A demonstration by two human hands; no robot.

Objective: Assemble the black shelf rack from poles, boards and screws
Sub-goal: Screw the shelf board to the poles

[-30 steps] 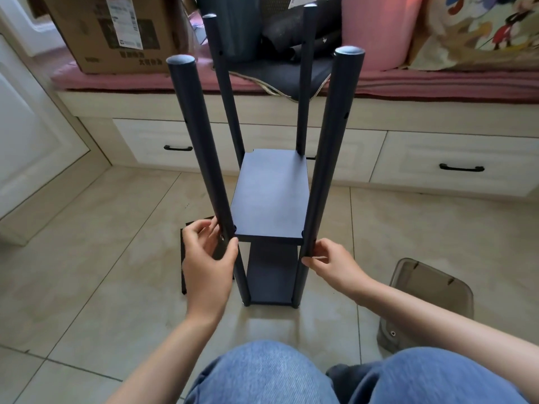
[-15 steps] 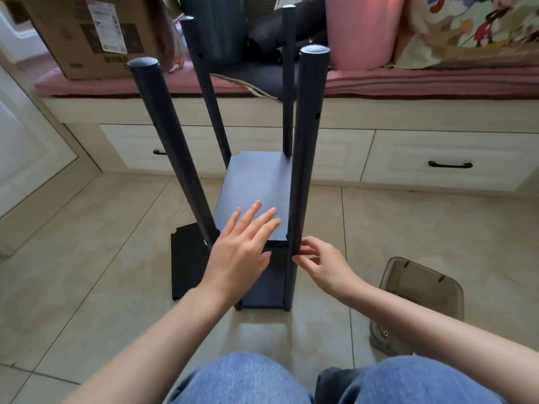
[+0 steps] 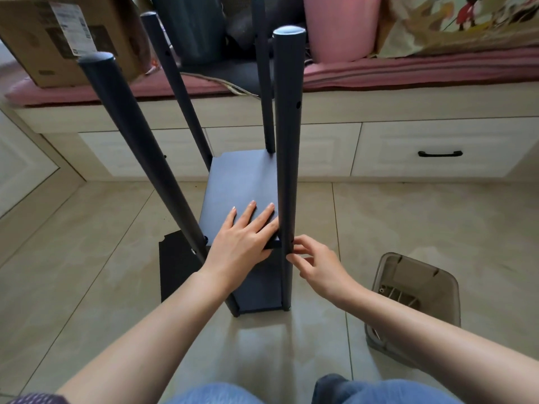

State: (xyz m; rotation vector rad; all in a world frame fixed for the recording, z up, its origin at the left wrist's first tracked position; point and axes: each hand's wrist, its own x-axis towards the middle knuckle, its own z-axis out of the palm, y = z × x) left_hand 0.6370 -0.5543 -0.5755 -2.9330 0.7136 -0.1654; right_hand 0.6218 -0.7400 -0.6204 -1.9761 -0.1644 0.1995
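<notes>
The left hand (image 3: 243,237) lies flat on the upper board (image 3: 242,188) of the rack, palm down, fingers straight and slightly spread, the fingertips pointing away from the person and the little-finger side close against the near right pole (image 3: 287,158). It holds nothing; it only presses on the board near its front right corner. The right hand (image 3: 316,265) is at the outer side of that same pole, at the height of the board's front edge, with thumb and forefinger curled in and pinched together right against the pole. Whether a screw sits between them I cannot tell, as the spot is too small and partly hidden.

The rack stands upright on the tiled floor (image 3: 408,228) directly ahead of the person's knees. Four dark poles rise from it: the near right one, the near left pole (image 3: 137,147) leaning outward in this wide view, and two far poles (image 3: 178,91) behind. The upper board sits between them part-way up, and a lower board (image 3: 259,290) shows beneath it near the floor. Small holes are visible along the poles.

A loose black board (image 3: 175,272) lies flat on the floor just left of the rack. To the right of the rack, near the right forearm, a translucent brown plastic box (image 3: 420,290) sits on the tiles with small parts inside. Behind the rack runs a low bench with white drawers (image 3: 437,150), topped by a pink cushion (image 3: 408,68); a cardboard box (image 3: 67,39) rests on its left end.
</notes>
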